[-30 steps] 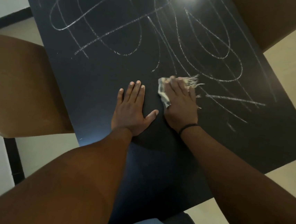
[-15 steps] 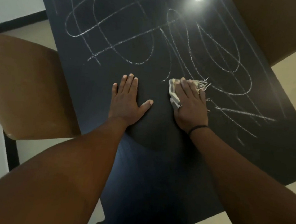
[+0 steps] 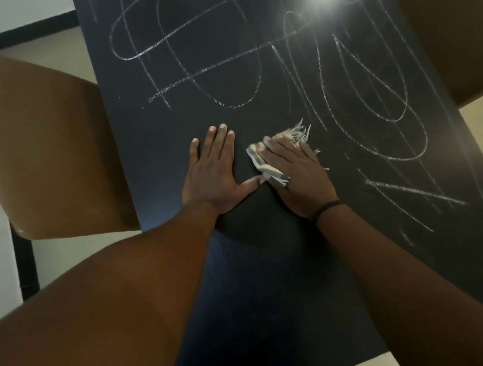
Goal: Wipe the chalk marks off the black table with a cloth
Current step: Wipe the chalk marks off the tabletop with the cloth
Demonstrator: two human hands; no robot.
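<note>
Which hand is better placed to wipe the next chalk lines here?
Right. The right hand already presses the cloth beside the chalk marks; the left hand lies flat on bare table.

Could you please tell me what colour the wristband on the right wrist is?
The wristband is black, a thin band seen in the head view.

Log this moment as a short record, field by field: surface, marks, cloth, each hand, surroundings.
surface: black table, glare from a light at the far end
marks: chalk marks cover the far half; the near part shows none
cloth: frayed cloth, flat on the table under the right hand
right hand: right hand presses the cloth, fingers straight
left hand: left hand flat on the table beside it
surroundings: brown chair at the left
</note>
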